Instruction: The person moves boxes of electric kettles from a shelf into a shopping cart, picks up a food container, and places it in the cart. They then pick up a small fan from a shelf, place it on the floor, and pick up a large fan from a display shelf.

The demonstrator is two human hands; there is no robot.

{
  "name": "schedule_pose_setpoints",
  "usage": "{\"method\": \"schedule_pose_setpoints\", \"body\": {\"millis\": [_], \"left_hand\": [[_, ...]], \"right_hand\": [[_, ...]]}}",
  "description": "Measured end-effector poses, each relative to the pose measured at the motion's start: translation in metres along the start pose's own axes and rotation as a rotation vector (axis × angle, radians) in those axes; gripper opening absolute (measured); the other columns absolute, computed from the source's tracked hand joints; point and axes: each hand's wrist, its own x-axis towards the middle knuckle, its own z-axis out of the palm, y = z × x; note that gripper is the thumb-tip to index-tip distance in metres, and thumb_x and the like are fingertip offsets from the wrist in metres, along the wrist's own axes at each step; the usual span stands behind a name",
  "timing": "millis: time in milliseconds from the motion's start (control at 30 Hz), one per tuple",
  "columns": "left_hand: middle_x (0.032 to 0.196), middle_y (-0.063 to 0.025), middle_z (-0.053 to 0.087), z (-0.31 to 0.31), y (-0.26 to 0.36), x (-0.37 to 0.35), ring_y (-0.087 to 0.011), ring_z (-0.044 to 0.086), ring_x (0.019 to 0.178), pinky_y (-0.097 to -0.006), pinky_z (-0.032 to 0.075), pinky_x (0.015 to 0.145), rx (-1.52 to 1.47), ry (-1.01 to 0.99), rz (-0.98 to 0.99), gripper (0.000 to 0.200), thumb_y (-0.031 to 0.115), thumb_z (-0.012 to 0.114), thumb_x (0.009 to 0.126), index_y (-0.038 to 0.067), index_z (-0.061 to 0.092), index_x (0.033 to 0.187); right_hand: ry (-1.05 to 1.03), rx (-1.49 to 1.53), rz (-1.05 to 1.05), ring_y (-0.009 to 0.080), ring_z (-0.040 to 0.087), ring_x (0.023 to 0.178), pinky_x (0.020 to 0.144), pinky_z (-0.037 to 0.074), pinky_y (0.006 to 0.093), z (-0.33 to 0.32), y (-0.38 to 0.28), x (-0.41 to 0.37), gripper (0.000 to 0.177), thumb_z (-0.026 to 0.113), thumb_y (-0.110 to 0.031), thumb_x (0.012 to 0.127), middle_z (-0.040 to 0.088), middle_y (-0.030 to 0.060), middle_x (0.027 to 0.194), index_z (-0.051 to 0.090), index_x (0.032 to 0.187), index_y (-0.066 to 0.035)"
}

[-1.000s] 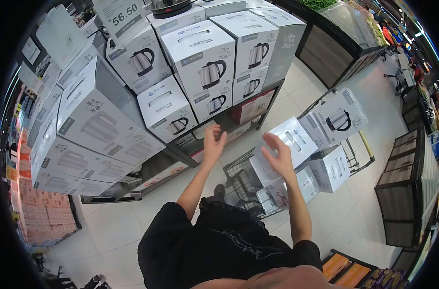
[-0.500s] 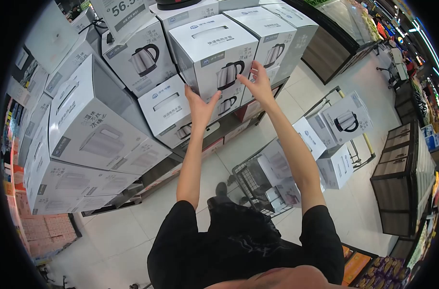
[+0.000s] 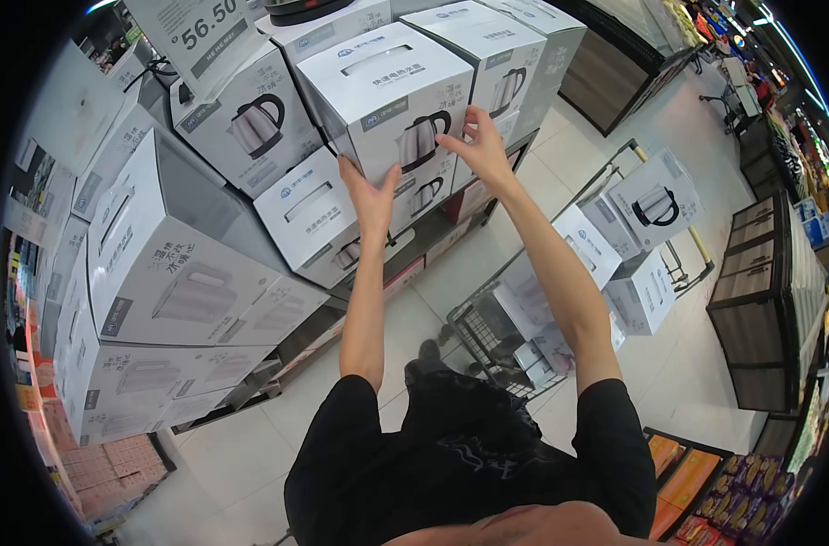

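A white kettle box (image 3: pixel 387 86) with a handle slot on top sits upright on the stack in front of me. My left hand (image 3: pixel 369 196) is on its lower left corner, thumb on the front face and fingers at the side. At the right edge of the front, my right hand (image 3: pixel 480 150) touches the same box, its thumb near the printed kettle and its fingers at the side edge. Below and to the left is a lower kettle box (image 3: pixel 307 214). Another kettle box (image 3: pixel 501 64) stands close at the right.
A shopping cart (image 3: pixel 487 332) loaded with kettle boxes stands to my right on the tiled floor. More stacked boxes (image 3: pixel 182 264) rise at the left. A price sign (image 3: pixel 196 36) stands at the upper left. Dark wooden bins (image 3: pixel 751 300) are at the far right.
The view has shifted slightly, so the boxes appear a little further left and the price sign shows more. Both hands remain at the same box, with little change in their grip.
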Motion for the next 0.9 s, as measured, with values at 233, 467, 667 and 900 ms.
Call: {"method": "schedule_pose_setpoints", "body": {"millis": [233,467,667,900], "left_hand": [[0.140,-0.0306,0.024,-0.014,0.017,-0.008,-0.0400,0.024,0.132,-0.0401,0.019,0.109,0.019,-0.037,0.009,0.088,0.026,0.072,0.076,-0.014,0.020,0.135],[0.140,-0.0277,0.024,-0.032,0.049,-0.043,-0.0391,0.023,0.132,-0.0426,0.018,0.109,0.013,-0.035,0.022,0.083,0.017,0.071,0.076,-0.010,0.021,0.137],[0.126,-0.0152,0.040,-0.049,0.076,-0.095,-0.0230,0.040,0.116,-0.0334,0.029,0.101,0.042,0.026,0.065,0.056,0.007,0.066,0.082,-0.004,0.036,0.127],[0.115,-0.0166,0.051,-0.067,0.131,-0.187,-0.0208,0.052,0.103,-0.0312,0.041,0.090,-0.110,0.056,-0.137,0.043,0.004,0.065,0.083,-0.008,0.043,0.118]], "right_hand": [[0.056,-0.032,-0.100,0.0188,0.053,0.097,0.077,0.048,0.0289,-0.001,0.003,-0.012,0.062,0.078,-0.013,0.066,0.053,0.0131,0.106,0.044,0.116,0.005],[0.098,-0.043,-0.155,0.0154,0.052,0.086,0.064,0.049,0.0269,-0.010,-0.016,-0.047,0.051,0.078,-0.013,0.063,0.054,0.0112,0.094,0.047,0.100,0.003],[0.054,-0.054,-0.096,0.0207,0.055,0.090,0.070,0.056,0.0301,-0.028,-0.046,-0.097,0.052,0.078,-0.014,0.065,0.051,0.0137,0.097,0.044,0.101,0.004],[-0.035,-0.071,-0.016,0.0182,0.053,0.095,0.082,0.055,0.0328,-0.069,-0.086,-0.181,0.046,0.074,-0.005,0.069,0.049,0.0102,0.099,0.044,0.103,0.001]]}}
